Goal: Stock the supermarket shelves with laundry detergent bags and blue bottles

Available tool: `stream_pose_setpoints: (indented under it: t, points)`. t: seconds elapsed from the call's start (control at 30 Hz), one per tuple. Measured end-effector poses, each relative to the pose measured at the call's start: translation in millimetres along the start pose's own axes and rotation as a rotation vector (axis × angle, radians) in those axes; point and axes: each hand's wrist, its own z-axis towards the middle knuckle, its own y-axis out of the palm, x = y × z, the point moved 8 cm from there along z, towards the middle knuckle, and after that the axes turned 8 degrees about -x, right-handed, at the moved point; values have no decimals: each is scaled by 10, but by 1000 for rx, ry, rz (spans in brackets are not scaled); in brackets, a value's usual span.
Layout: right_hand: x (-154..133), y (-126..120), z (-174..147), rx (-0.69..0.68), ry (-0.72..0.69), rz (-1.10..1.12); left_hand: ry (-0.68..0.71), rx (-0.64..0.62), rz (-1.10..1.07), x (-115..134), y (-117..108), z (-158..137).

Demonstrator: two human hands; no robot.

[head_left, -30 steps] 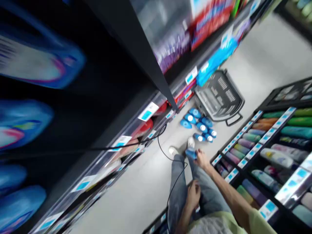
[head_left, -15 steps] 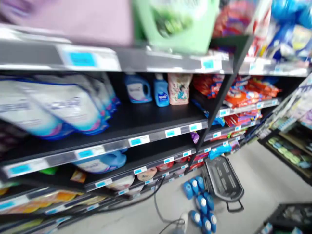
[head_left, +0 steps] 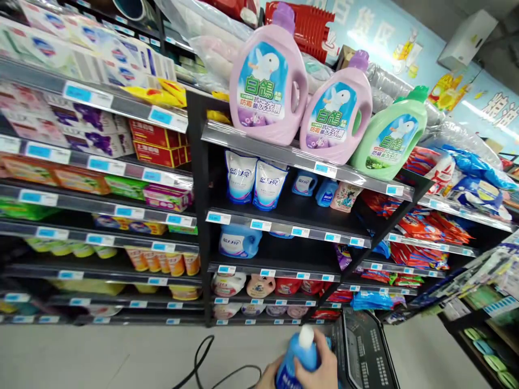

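A blue detergent bottle with a white cap is held upright at the bottom of the view. My right hand wraps round its right side, with fingers across the front. Against the bottle's lower left side is my left hand, gripping it; part of that hand is cut off by the frame's bottom edge. Just to the right of my hands, a black shopping basket stands on the floor. A little blue shows between my right hand and the basket, too covered to make out.
Ahead stand black shelves with price tags. Large pink jugs and a green jug line the top; white-blue pouches and a blue jug sit lower. A black cable curls on the floor left of my hands.
The view has drawn back from the shelves and become sharper. Both my hands have come into view holding the blue bottle. The group of blue bottles on the floor is now mostly out of sight.
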Motion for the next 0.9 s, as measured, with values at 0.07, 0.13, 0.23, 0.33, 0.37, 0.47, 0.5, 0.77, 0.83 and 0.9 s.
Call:
stream_pose_setpoints:
  t: [0.07,0.13,0.23,0.33,0.37,0.47,0.5,0.77,0.83,0.9]
  points:
    - [-115,18,101,10,43,124,5,-18,-44,150,-96,-79]
    - [-150,15,160,25,98,223,48,-1,-42,468,-148,-86]
    - [-122,10,95,77,120,384,144,-21,59,1074,-95,-86]
    - [-37,46,-119,157,149,578,191,-80,113,1423,20,-186]
    - [-13,66,-203,186,175,637,197,-75,120,1453,35,-237]
    - [-37,140,-403,236,260,816,188,-44,162,1367,48,-384]
    - [-76,158,-440,240,280,863,178,-51,179,1312,58,-418]
    - [-262,119,-518,371,337,923,-32,-120,182,950,126,-552]
    - [-301,178,-528,351,322,943,-36,-100,168,928,87,-613]
    - [-359,243,-535,323,304,970,8,-60,201,946,12,-674]
